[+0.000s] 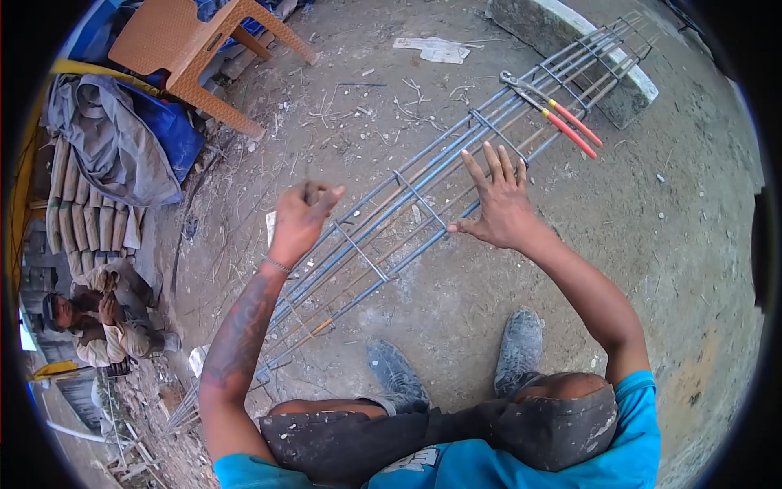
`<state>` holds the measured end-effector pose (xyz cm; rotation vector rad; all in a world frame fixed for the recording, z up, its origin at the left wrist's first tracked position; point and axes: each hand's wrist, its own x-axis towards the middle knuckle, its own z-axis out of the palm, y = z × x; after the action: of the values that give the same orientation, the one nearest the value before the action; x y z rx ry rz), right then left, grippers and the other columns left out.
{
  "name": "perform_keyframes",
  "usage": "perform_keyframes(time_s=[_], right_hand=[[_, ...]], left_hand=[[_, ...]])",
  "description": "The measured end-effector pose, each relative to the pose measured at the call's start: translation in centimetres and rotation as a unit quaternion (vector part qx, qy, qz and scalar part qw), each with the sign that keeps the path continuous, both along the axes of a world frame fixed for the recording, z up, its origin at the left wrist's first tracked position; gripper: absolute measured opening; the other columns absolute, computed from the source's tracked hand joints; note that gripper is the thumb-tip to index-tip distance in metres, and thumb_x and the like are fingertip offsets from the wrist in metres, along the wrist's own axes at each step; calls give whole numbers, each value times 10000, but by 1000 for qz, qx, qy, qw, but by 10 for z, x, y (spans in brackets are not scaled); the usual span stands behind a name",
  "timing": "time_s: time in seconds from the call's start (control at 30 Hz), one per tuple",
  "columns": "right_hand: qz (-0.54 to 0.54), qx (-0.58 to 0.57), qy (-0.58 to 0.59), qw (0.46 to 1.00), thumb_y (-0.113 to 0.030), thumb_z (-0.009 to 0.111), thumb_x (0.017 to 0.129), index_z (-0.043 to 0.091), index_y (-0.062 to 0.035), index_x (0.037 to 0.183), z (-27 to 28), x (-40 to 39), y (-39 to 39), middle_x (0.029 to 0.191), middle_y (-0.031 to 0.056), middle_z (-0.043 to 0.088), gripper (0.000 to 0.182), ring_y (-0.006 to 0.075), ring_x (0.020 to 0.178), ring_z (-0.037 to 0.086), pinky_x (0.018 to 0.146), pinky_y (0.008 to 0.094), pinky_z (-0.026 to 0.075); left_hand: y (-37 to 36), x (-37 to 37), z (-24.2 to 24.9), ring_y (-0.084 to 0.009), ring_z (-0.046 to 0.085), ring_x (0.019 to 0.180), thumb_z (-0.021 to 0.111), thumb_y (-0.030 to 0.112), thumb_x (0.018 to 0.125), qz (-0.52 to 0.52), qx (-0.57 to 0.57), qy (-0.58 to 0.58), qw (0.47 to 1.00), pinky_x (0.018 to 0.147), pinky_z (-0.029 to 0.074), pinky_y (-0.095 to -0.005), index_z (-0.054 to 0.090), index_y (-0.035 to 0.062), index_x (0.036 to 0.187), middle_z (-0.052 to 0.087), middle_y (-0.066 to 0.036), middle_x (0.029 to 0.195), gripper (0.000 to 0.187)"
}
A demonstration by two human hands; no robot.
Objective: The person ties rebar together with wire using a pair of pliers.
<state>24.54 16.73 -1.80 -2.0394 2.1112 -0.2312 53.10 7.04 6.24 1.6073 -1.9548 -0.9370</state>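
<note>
A long cage of steel rebar (pixel 358 230) runs diagonally from the lower left to the upper right, with square ties around its bars. My right hand (pixel 503 205) is spread over the cage's near side, fingers apart and holding nothing; whether it touches the bars is unclear. Above the far side of the cage, my left hand (pixel 305 218) is closed, thumb against curled fingers, and what it may pinch is too small to make out. Cutters with red and yellow handles (pixel 570 129) lie across the upper right part of the cage.
A concrete block (pixel 562 28) lies under the cage's far end. At the upper left are a brown plastic chair (pixel 175 49), a grey cloth (pixel 114 134) and stacked rolled bags (pixel 85 213). Another person (pixel 118 314) crouches at the left. Wire scraps (pixel 415 102) litter the ground.
</note>
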Motion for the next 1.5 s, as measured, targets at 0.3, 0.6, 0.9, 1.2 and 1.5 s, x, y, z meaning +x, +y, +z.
perform_keyframes(time_s=[0.3, 0.6, 0.9, 1.2, 1.5], right_hand=[[-7, -7, -11, 1000, -722, 699, 630, 109, -197, 1514, -9, -3, 5, 1514, 274, 118, 1186, 454, 1420, 67, 1149, 582, 68], [31, -63, -6, 997, -633, 735, 670, 179, -162, 1490, -15, -12, 11, 1478, 283, 185, 1097, 452, 1404, 133, 1143, 580, 107], [61, -33, -13, 997, -518, 768, 709, 293, -145, 1441, -4, -4, 15, 1479, 239, 214, 949, 428, 1393, 187, 1134, 554, 171], [67, -96, 30, 993, -457, 752, 757, 346, -137, 1402, 4, 22, 22, 1431, 221, 295, 827, 377, 1320, 313, 1074, 541, 261], [-87, 244, -609, 750, -602, 394, 945, 146, 49, 1473, -64, 130, 56, 1508, 239, 221, 874, 341, 1359, 332, 1084, 429, 348]], left_hand=[[-32, -71, -61, -300, 651, 674, 805, 418, 664, -94, 0, -81, 992, 639, 491, -399, 679, 2, 813, 650, -170, 703, 459], [-33, -62, -62, -364, 650, 862, 800, 435, 666, -123, -14, -83, 989, 753, 499, -426, 667, 2, 809, 672, -194, 830, 475], [-16, 16, -71, -378, 610, 956, 776, 549, 651, -218, -74, -218, 948, 834, 485, -457, 668, -11, 906, 642, -181, 977, 625], [-1, 40, -51, -364, 606, 975, 768, 571, 662, -224, -14, -224, 948, 800, 493, -441, 641, -6, 877, 632, -185, 958, 628], [-39, 61, -83, -297, 579, 650, 651, 606, 789, -198, 69, -62, 976, 643, 454, -450, 620, -76, 786, 602, -233, 697, 683]])
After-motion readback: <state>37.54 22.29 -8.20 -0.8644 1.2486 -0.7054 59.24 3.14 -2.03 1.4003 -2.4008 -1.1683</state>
